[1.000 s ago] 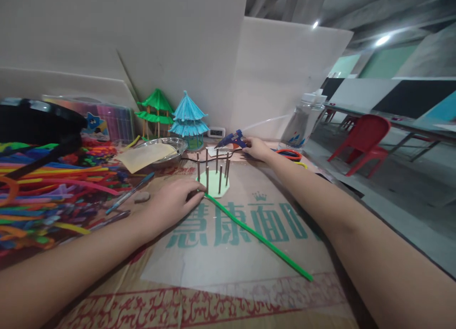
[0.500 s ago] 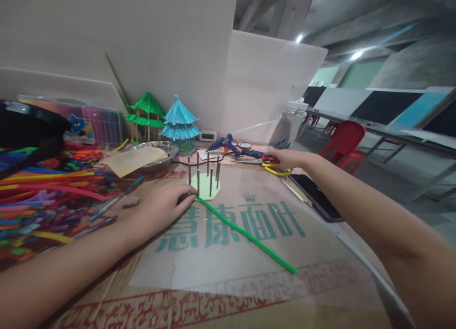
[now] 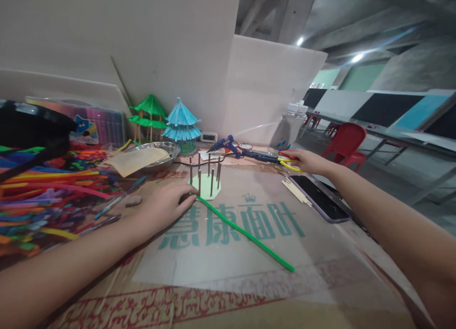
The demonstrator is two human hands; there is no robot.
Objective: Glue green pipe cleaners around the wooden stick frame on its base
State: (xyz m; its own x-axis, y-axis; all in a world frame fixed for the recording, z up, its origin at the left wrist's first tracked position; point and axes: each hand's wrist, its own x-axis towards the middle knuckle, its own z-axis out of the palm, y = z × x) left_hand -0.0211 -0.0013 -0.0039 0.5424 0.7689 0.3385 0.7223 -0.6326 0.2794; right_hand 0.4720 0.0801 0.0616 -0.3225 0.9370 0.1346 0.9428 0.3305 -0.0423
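Observation:
My left hand [image 3: 167, 203] rests on the table sheet, its thumb and fingers pinching one end of a green pipe cleaner [image 3: 245, 231]. The rest of that stem runs slantwise toward the front right. Just beyond my fingertips is a pale green eight-sided base [image 3: 206, 193] with several thin brown sticks [image 3: 213, 181] standing upright on it. Out to the right, my right hand [image 3: 306, 161] is closed on the red and yellow handles of a pair of scissors [image 3: 290, 166]. Beside the scissors lies a dark-handled tool [image 3: 258, 155], partly overlapped by them.
A blue glue gun [image 3: 228, 146] and a metal bowl [image 3: 173, 150] stand toward the back. Behind are a green model pavilion [image 3: 147, 115] and a blue one [image 3: 182, 120]. Loose pipe cleaners [image 3: 46, 191] heap at left. A phone [image 3: 318, 198] lies beside pale sticks [image 3: 296, 192].
My right hand has moved to the right with the scissors, drawing their blades over the dark-handled tool. The left hand and green pipe cleaner have stayed almost still.

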